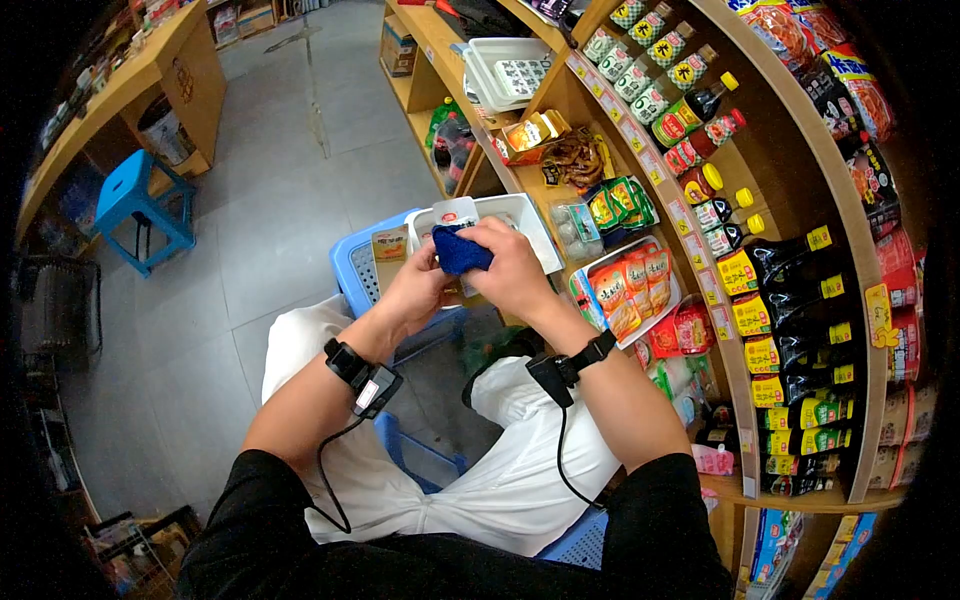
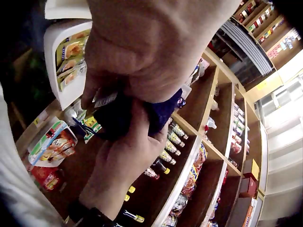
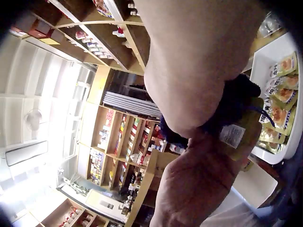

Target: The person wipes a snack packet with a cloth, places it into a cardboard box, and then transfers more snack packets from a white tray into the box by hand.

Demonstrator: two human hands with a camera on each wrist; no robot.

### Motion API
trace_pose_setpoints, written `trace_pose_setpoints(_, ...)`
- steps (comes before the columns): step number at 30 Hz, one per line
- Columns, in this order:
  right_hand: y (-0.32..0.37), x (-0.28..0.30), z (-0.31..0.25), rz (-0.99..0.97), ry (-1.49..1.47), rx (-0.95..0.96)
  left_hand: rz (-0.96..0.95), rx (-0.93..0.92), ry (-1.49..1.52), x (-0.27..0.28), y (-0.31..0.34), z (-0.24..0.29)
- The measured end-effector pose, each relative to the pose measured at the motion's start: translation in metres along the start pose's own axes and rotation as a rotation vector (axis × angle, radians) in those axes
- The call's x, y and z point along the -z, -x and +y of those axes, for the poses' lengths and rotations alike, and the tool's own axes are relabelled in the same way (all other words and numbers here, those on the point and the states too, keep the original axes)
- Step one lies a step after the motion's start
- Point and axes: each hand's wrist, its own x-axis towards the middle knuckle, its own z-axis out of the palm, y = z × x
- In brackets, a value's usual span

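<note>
Left hand (image 1: 420, 290) and right hand (image 1: 512, 262) curled round blue cloth (image 1: 462, 252), yellow packets (image 3: 283, 113) in white bin (image 3: 262, 64)

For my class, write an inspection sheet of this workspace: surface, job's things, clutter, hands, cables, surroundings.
Surface: white bin near the hands, packets inside; wooden shelf alongside.
Job's things: dark blue fabric item; white-labelled packet against it, print unreadable.
Clutter: tray of orange packets among other goods on the shelf.
Hands: left hand and right hand both grip the fabric item.
Cables: black cables run from both wrist devices across white trousers.
Surroundings: blue stool, grey floor, bottles.
</note>
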Motion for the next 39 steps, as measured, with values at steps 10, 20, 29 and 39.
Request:
trace_pose_setpoints(10, -0.001, 0.005, 0.023, 0.157, 0.106, -0.119, -0.051, 0.002, 0.036, -0.009, 0.009, 0.007)
trace_pose_setpoints(20, 0.0, 0.002, 0.026, 0.123, 0.103, -0.105, -0.024, -0.013, -0.058, -0.006, 0.006, 0.003)
trace_pose_setpoints(29, 0.001, -0.002, -0.008, 0.017, 0.077, 0.005, -0.055, 0.1, -0.258, -0.013, 0.014, 0.003)
trace_pose_setpoints(39, -0.002, -0.001, 0.019, 0.124, 0.116, -0.08, -0.102, 0.072, -0.146, -0.006, 0.009, -0.003)
